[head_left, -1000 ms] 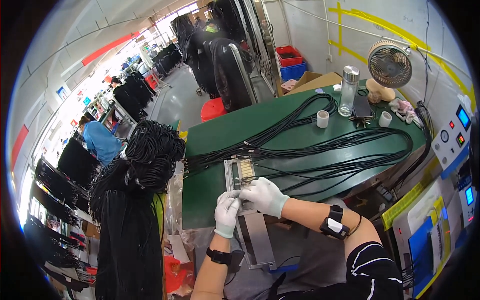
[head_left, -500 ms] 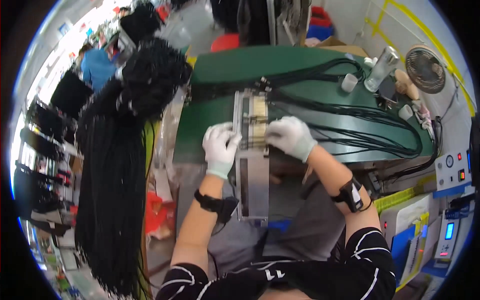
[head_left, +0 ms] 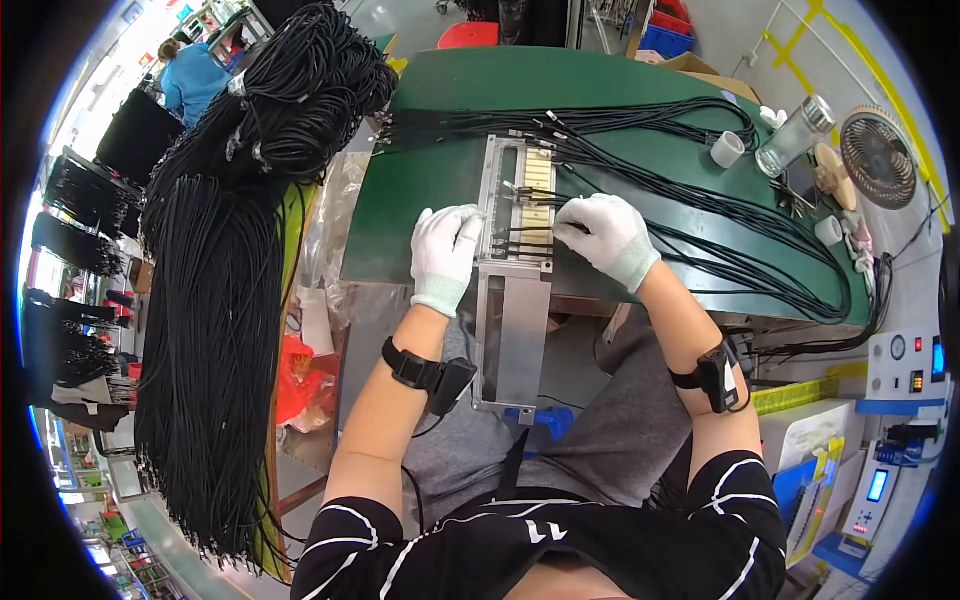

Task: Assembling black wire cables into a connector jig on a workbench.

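Note:
A long metal fixture [head_left: 490,215] with a row of pale yellow slotted blocks [head_left: 537,178] lies across the near edge of the green table. Thin black cables [head_left: 527,237] cross its lower slots, their ends pointing left. My left hand [head_left: 445,250], in a white glove, rests against the fixture's left rail, thumb apart from the bent fingers, with nothing visible in it. At the right side of the blocks, my gloved right hand [head_left: 607,235] pinches a black cable; its fingertips partly hide the grip. More black cables [head_left: 700,262] trail right from beneath that hand.
A large bundle of black cables [head_left: 215,330] hangs at the left. On the green table [head_left: 450,85] stand a glass bottle [head_left: 795,135], a white cup [head_left: 727,149] and a small fan [head_left: 878,155]. Control boxes [head_left: 908,365] sit at the right.
The view has shifted, so the table and fixture appear higher. My right hand has moved slightly along the blocks toward the fixture's near end. My left hand stays by the left rail.

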The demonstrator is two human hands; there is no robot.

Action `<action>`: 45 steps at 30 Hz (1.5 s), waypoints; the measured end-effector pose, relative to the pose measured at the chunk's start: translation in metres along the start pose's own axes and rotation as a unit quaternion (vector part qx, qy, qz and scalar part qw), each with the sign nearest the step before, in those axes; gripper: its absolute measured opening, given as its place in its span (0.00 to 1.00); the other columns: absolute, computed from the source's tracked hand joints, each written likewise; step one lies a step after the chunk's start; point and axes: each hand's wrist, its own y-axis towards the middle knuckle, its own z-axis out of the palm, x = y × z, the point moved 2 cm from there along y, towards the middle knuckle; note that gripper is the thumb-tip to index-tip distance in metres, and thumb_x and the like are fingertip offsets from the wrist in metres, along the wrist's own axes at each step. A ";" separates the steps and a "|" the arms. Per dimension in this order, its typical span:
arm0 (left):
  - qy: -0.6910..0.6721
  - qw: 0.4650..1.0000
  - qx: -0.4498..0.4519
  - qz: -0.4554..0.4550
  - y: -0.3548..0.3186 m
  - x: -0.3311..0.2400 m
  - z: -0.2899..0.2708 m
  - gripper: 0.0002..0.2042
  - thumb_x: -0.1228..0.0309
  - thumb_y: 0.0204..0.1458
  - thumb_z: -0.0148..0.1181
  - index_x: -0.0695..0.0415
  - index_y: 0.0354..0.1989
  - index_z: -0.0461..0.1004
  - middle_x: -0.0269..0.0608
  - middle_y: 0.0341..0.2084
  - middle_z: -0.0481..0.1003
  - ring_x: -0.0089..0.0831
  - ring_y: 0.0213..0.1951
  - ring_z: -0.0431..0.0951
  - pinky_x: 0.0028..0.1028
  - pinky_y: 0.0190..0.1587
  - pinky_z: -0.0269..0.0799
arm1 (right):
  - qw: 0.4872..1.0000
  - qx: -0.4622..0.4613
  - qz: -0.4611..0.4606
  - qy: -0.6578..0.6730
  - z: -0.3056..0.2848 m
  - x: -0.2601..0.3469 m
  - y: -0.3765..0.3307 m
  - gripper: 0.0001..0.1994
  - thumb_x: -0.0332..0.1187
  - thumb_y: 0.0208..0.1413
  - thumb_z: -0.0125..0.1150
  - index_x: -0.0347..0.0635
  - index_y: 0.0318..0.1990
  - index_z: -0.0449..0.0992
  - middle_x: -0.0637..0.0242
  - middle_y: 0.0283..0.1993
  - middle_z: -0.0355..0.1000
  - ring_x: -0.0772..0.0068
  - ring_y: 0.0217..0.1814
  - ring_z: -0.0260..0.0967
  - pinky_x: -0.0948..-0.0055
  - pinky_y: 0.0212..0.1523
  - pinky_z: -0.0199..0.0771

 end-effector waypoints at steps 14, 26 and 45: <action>0.169 0.975 0.062 0.127 -0.003 -0.036 0.014 0.13 0.51 0.52 0.63 0.37 0.42 0.85 0.51 0.59 0.71 0.53 0.63 0.64 0.50 0.68 0.52 | 0.997 0.020 -0.013 -0.071 0.008 0.001 0.007 0.07 0.41 0.50 0.66 0.51 0.32 0.81 0.64 0.29 0.76 0.57 0.38 0.74 0.59 0.42 0.73; 0.087 0.989 0.005 0.118 0.000 -0.021 0.021 0.10 0.57 0.50 0.66 0.45 0.36 0.86 0.46 0.51 0.78 0.49 0.58 0.71 0.47 0.66 0.57 | 0.984 -0.040 0.044 -0.168 -0.010 -0.038 0.024 0.05 0.37 0.48 0.68 0.50 0.30 0.80 0.67 0.34 0.75 0.58 0.44 0.71 0.60 0.46 0.71; -0.021 0.991 -0.082 0.100 0.012 -0.034 0.009 0.07 0.66 0.47 0.69 0.55 0.26 0.79 0.44 0.42 0.80 0.50 0.50 0.75 0.46 0.58 0.67 | 0.994 -0.046 -0.094 -0.038 0.002 0.002 0.015 0.10 0.35 0.44 0.71 0.49 0.35 0.78 0.66 0.32 0.76 0.56 0.40 0.71 0.60 0.43 0.69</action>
